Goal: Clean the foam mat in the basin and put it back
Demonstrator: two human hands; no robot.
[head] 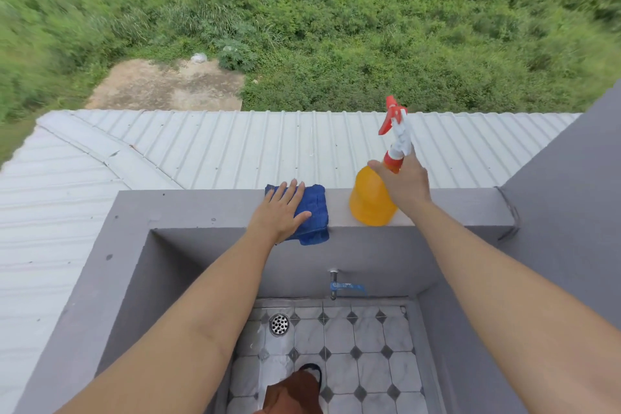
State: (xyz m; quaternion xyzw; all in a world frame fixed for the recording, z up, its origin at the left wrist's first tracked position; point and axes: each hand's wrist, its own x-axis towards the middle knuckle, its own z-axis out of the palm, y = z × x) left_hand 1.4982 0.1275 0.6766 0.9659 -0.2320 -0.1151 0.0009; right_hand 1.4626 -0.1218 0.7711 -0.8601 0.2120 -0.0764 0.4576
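Note:
A blue cloth (316, 208) lies on top of the grey parapet wall (188, 208), one corner hanging over the inner edge. My left hand (280, 213) rests flat on it with the fingers spread. To its right stands an orange spray bottle (369, 198) with a red and white trigger head. My right hand (403, 185) is wrapped around the bottle's neck. No foam mat and no basin are in view.
Below the wall is a tiled wash area with a round floor drain (279, 324) and a blue-handled tap (342, 286) on the wall. My foot in a sandal (307, 380) stands on the tiles. A corrugated metal roof (235, 144) and bushes lie beyond the wall.

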